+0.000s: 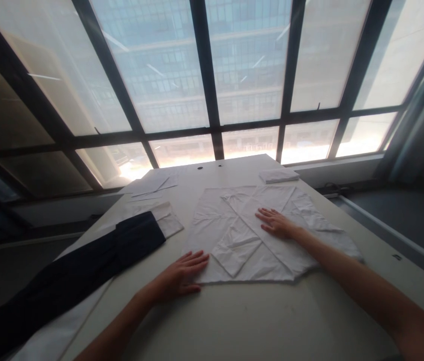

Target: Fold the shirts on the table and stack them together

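Note:
A white garment point(249, 265), perhaps a shirt, lies spread and wrinkled on the white table point(234, 321). Strips of its fabric, which look like sleeves, are folded diagonally over it. My left hand point(187, 273) rests flat at the garment's near left corner, fingers stretched, partly on the cloth and partly on the table. Farther up, my right hand point(277, 224) lies flat on the right part of the cloth with its fingers apart. Neither hand grips anything.
On the left, dark trousers or a similar dark cloth point(95, 255) hang over the table edge, on top of white fabric point(169, 220). Papers point(152, 185) lie at the far left. A folded white cloth point(279, 175) sits at the far right. Tall windows point(249, 65) stand behind.

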Action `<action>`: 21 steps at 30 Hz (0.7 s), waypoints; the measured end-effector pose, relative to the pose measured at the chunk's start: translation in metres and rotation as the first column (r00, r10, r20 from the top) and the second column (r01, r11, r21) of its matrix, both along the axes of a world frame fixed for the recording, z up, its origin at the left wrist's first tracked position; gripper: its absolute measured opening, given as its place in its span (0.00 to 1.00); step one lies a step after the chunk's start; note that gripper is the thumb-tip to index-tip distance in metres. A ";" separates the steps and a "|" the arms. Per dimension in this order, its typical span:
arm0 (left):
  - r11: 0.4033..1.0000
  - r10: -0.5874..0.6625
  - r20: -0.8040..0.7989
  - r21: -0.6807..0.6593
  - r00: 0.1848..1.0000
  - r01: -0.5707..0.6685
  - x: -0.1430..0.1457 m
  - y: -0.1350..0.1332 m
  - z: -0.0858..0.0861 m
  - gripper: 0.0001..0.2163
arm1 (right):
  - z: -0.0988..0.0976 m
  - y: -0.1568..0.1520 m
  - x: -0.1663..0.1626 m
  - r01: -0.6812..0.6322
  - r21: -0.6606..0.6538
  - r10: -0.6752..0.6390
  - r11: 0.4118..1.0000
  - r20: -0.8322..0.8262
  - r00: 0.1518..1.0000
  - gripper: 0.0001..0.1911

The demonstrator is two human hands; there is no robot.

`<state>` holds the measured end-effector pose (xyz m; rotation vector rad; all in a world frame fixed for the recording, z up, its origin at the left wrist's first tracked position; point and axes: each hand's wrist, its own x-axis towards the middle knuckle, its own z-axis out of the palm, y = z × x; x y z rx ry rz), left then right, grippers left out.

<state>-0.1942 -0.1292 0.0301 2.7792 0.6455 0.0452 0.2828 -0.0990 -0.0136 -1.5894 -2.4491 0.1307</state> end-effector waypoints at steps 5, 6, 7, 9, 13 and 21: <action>0.998 -0.005 0.093 -0.059 0.996 0.011 -0.007 -0.002 0.016 0.27 | 0.001 -0.002 -0.001 0.014 0.000 -0.014 1.000 -0.025 1.000 0.33; 0.998 0.003 0.084 -0.065 0.996 0.003 -0.007 -0.005 0.018 0.28 | 0.001 -0.002 -0.001 0.017 0.000 -0.017 1.000 -0.029 0.999 0.33; 0.997 0.014 0.070 -0.071 0.997 -0.009 -0.008 -0.007 0.019 0.30 | 0.002 -0.002 -0.001 0.020 0.000 -0.020 1.000 -0.031 0.999 0.33; 0.996 0.038 0.042 -0.085 0.998 -0.035 -0.008 -0.009 0.021 0.33 | 0.004 -0.003 -0.002 0.025 -0.005 -0.025 1.000 -0.031 0.999 0.32; 0.991 0.073 0.069 -0.114 0.995 -0.065 -0.010 -0.009 0.022 0.33 | 0.008 -0.006 -0.002 0.041 -0.030 -0.042 0.999 -0.036 0.998 0.32; 0.979 0.096 0.235 -0.197 0.967 -0.050 -0.014 0.004 0.011 0.17 | 0.005 -0.010 0.000 0.063 -0.039 -0.065 0.997 -0.062 0.996 0.32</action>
